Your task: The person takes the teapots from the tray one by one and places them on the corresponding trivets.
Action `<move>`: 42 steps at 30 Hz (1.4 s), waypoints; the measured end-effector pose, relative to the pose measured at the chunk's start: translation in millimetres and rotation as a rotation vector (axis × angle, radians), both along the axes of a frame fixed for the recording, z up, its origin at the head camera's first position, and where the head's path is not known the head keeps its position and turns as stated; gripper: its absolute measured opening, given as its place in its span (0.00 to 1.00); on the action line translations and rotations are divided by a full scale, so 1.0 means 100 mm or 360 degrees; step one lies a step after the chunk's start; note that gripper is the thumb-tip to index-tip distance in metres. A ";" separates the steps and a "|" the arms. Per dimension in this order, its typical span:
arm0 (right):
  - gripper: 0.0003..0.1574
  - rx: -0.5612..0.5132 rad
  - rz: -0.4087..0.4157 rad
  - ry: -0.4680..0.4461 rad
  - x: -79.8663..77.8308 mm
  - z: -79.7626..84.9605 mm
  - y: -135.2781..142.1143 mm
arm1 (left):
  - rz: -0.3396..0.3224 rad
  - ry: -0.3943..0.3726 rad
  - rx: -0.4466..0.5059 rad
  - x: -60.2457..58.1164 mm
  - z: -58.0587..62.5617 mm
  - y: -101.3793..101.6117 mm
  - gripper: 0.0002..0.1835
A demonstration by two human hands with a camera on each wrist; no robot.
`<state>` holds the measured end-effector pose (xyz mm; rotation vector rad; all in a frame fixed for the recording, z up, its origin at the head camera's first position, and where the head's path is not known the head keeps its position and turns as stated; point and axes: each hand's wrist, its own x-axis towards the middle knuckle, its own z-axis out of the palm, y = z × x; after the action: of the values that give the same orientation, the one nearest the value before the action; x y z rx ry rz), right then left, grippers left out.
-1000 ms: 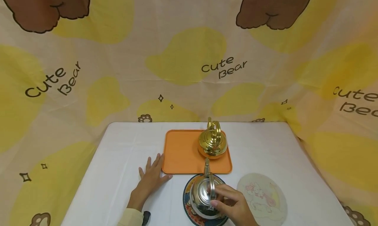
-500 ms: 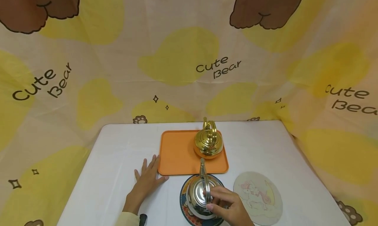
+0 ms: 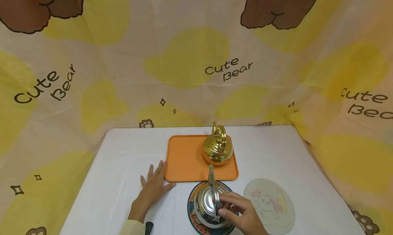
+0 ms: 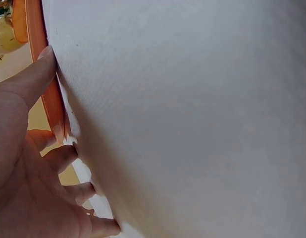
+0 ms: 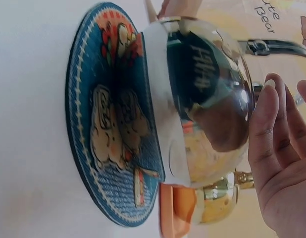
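Note:
A shiny silver teapot (image 3: 205, 207) stands upright on a round blue patterned mat (image 5: 116, 148), its spout directed toward the orange tray (image 3: 184, 160). My right hand (image 3: 241, 213) is at its top from the right, thumb and fingers bent in a pinch at the lid knob (image 5: 257, 90) and arched handle (image 3: 216, 201); the handle partly hides the fingertips in the head view. My left hand (image 3: 153, 187) lies spread on the table, fingertips at the tray's left edge and thumb by its near left corner. A gold teapot (image 3: 217, 148) stands on the tray's right half.
A round pale mat (image 3: 270, 207) with a pink drawing lies flat to the right of the silver teapot. The white-covered table (image 3: 132, 149) ends at a patterned yellow cloth (image 3: 184, 57) hung behind and beside it.
The head view has shifted slightly, so everything sits a little further left than a second ago. Both hands and both teapots keep their places on the table.

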<state>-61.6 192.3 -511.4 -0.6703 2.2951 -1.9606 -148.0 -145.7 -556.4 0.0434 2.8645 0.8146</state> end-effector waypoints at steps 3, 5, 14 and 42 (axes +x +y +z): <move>0.21 0.0003 -0.0034 0.0016 -0.03 0.02 0.03 | 0.0003 -0.0006 -0.0006 -0.01 0.00 0.00 0.56; 0.22 0.0013 -0.0053 0.0040 -0.04 0.03 0.04 | 0.0006 -0.0009 -0.0001 -0.01 0.01 0.00 0.56; 0.21 0.0028 -0.0092 0.0035 -0.16 0.07 0.09 | -0.0002 0.0007 0.0009 0.00 0.02 0.00 0.56; 0.20 -0.0030 -0.0225 0.0142 -0.56 0.12 0.22 | 0.0007 0.0001 0.0022 -0.01 -0.02 -0.01 0.56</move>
<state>-117.6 214.1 -499.1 -0.6254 2.4420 -2.0547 -149.2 -146.8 -558.4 0.0396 2.8607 0.8357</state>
